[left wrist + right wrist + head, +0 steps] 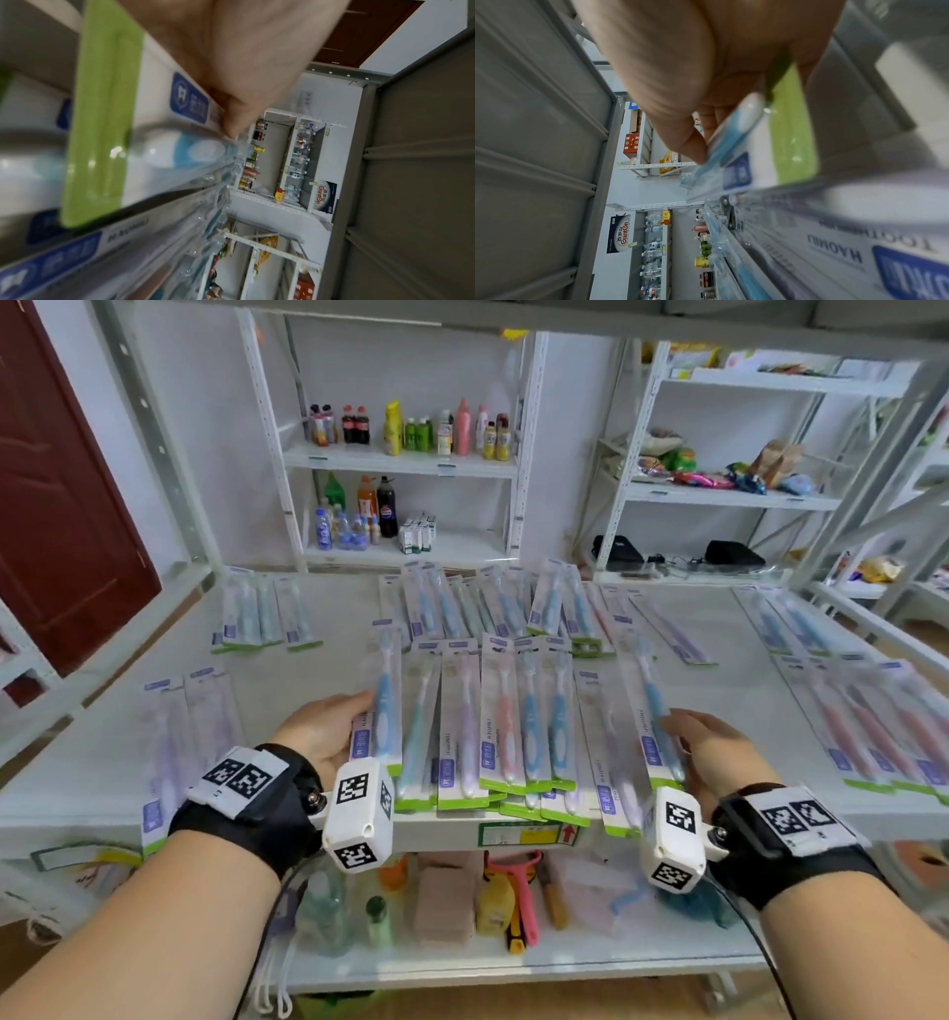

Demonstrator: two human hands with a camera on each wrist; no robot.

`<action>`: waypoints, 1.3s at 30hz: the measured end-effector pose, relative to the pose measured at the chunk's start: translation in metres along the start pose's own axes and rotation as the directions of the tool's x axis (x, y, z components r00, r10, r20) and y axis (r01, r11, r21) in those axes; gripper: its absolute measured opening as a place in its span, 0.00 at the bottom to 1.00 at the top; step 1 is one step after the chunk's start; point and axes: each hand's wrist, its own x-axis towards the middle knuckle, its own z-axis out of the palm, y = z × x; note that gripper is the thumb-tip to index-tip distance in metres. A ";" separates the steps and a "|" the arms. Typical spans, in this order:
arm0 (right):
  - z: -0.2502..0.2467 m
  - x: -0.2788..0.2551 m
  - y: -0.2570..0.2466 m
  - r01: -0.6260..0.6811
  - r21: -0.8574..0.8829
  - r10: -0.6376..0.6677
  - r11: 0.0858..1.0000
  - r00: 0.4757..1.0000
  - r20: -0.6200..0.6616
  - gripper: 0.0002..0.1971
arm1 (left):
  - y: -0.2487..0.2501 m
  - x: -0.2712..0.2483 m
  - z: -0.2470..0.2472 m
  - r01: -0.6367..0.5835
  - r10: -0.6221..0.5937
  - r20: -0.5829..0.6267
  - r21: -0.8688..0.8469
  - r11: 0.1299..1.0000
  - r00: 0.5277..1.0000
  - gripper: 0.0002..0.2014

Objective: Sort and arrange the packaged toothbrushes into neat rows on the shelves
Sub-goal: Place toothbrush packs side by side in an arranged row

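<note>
Toothbrush packs fanned in row (513, 737) at near edge of shelf (318, 618), held from both ends. Left hand (321, 737) grip pinches left blue pack (380, 706); right hand (719, 752) grip pinches right blue pack (655, 711). Pink packs (883, 737) right, purple packs (179, 737) left. Farther: more packs (493, 603). Far: bottles (411, 428).
</note>
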 end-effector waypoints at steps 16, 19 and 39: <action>-0.097 0.037 -0.044 0.125 0.237 -0.069 0.963 0.971 -0.230 0.09 | 0.061 -0.024 0.186 -0.031 0.022 0.451 0.013 0.999 0.892 0.08; -0.133 0.069 -0.056 0.164 0.223 -0.106 0.961 0.962 -0.252 0.10 | 0.055 -0.020 0.243 0.014 -0.030 0.530 0.034 0.999 0.847 0.12; -0.217 0.269 -0.126 0.078 -0.368 -0.101 0.927 0.994 -0.043 0.16 | 0.037 0.050 0.519 -0.081 0.006 0.274 0.263 0.961 0.962 0.14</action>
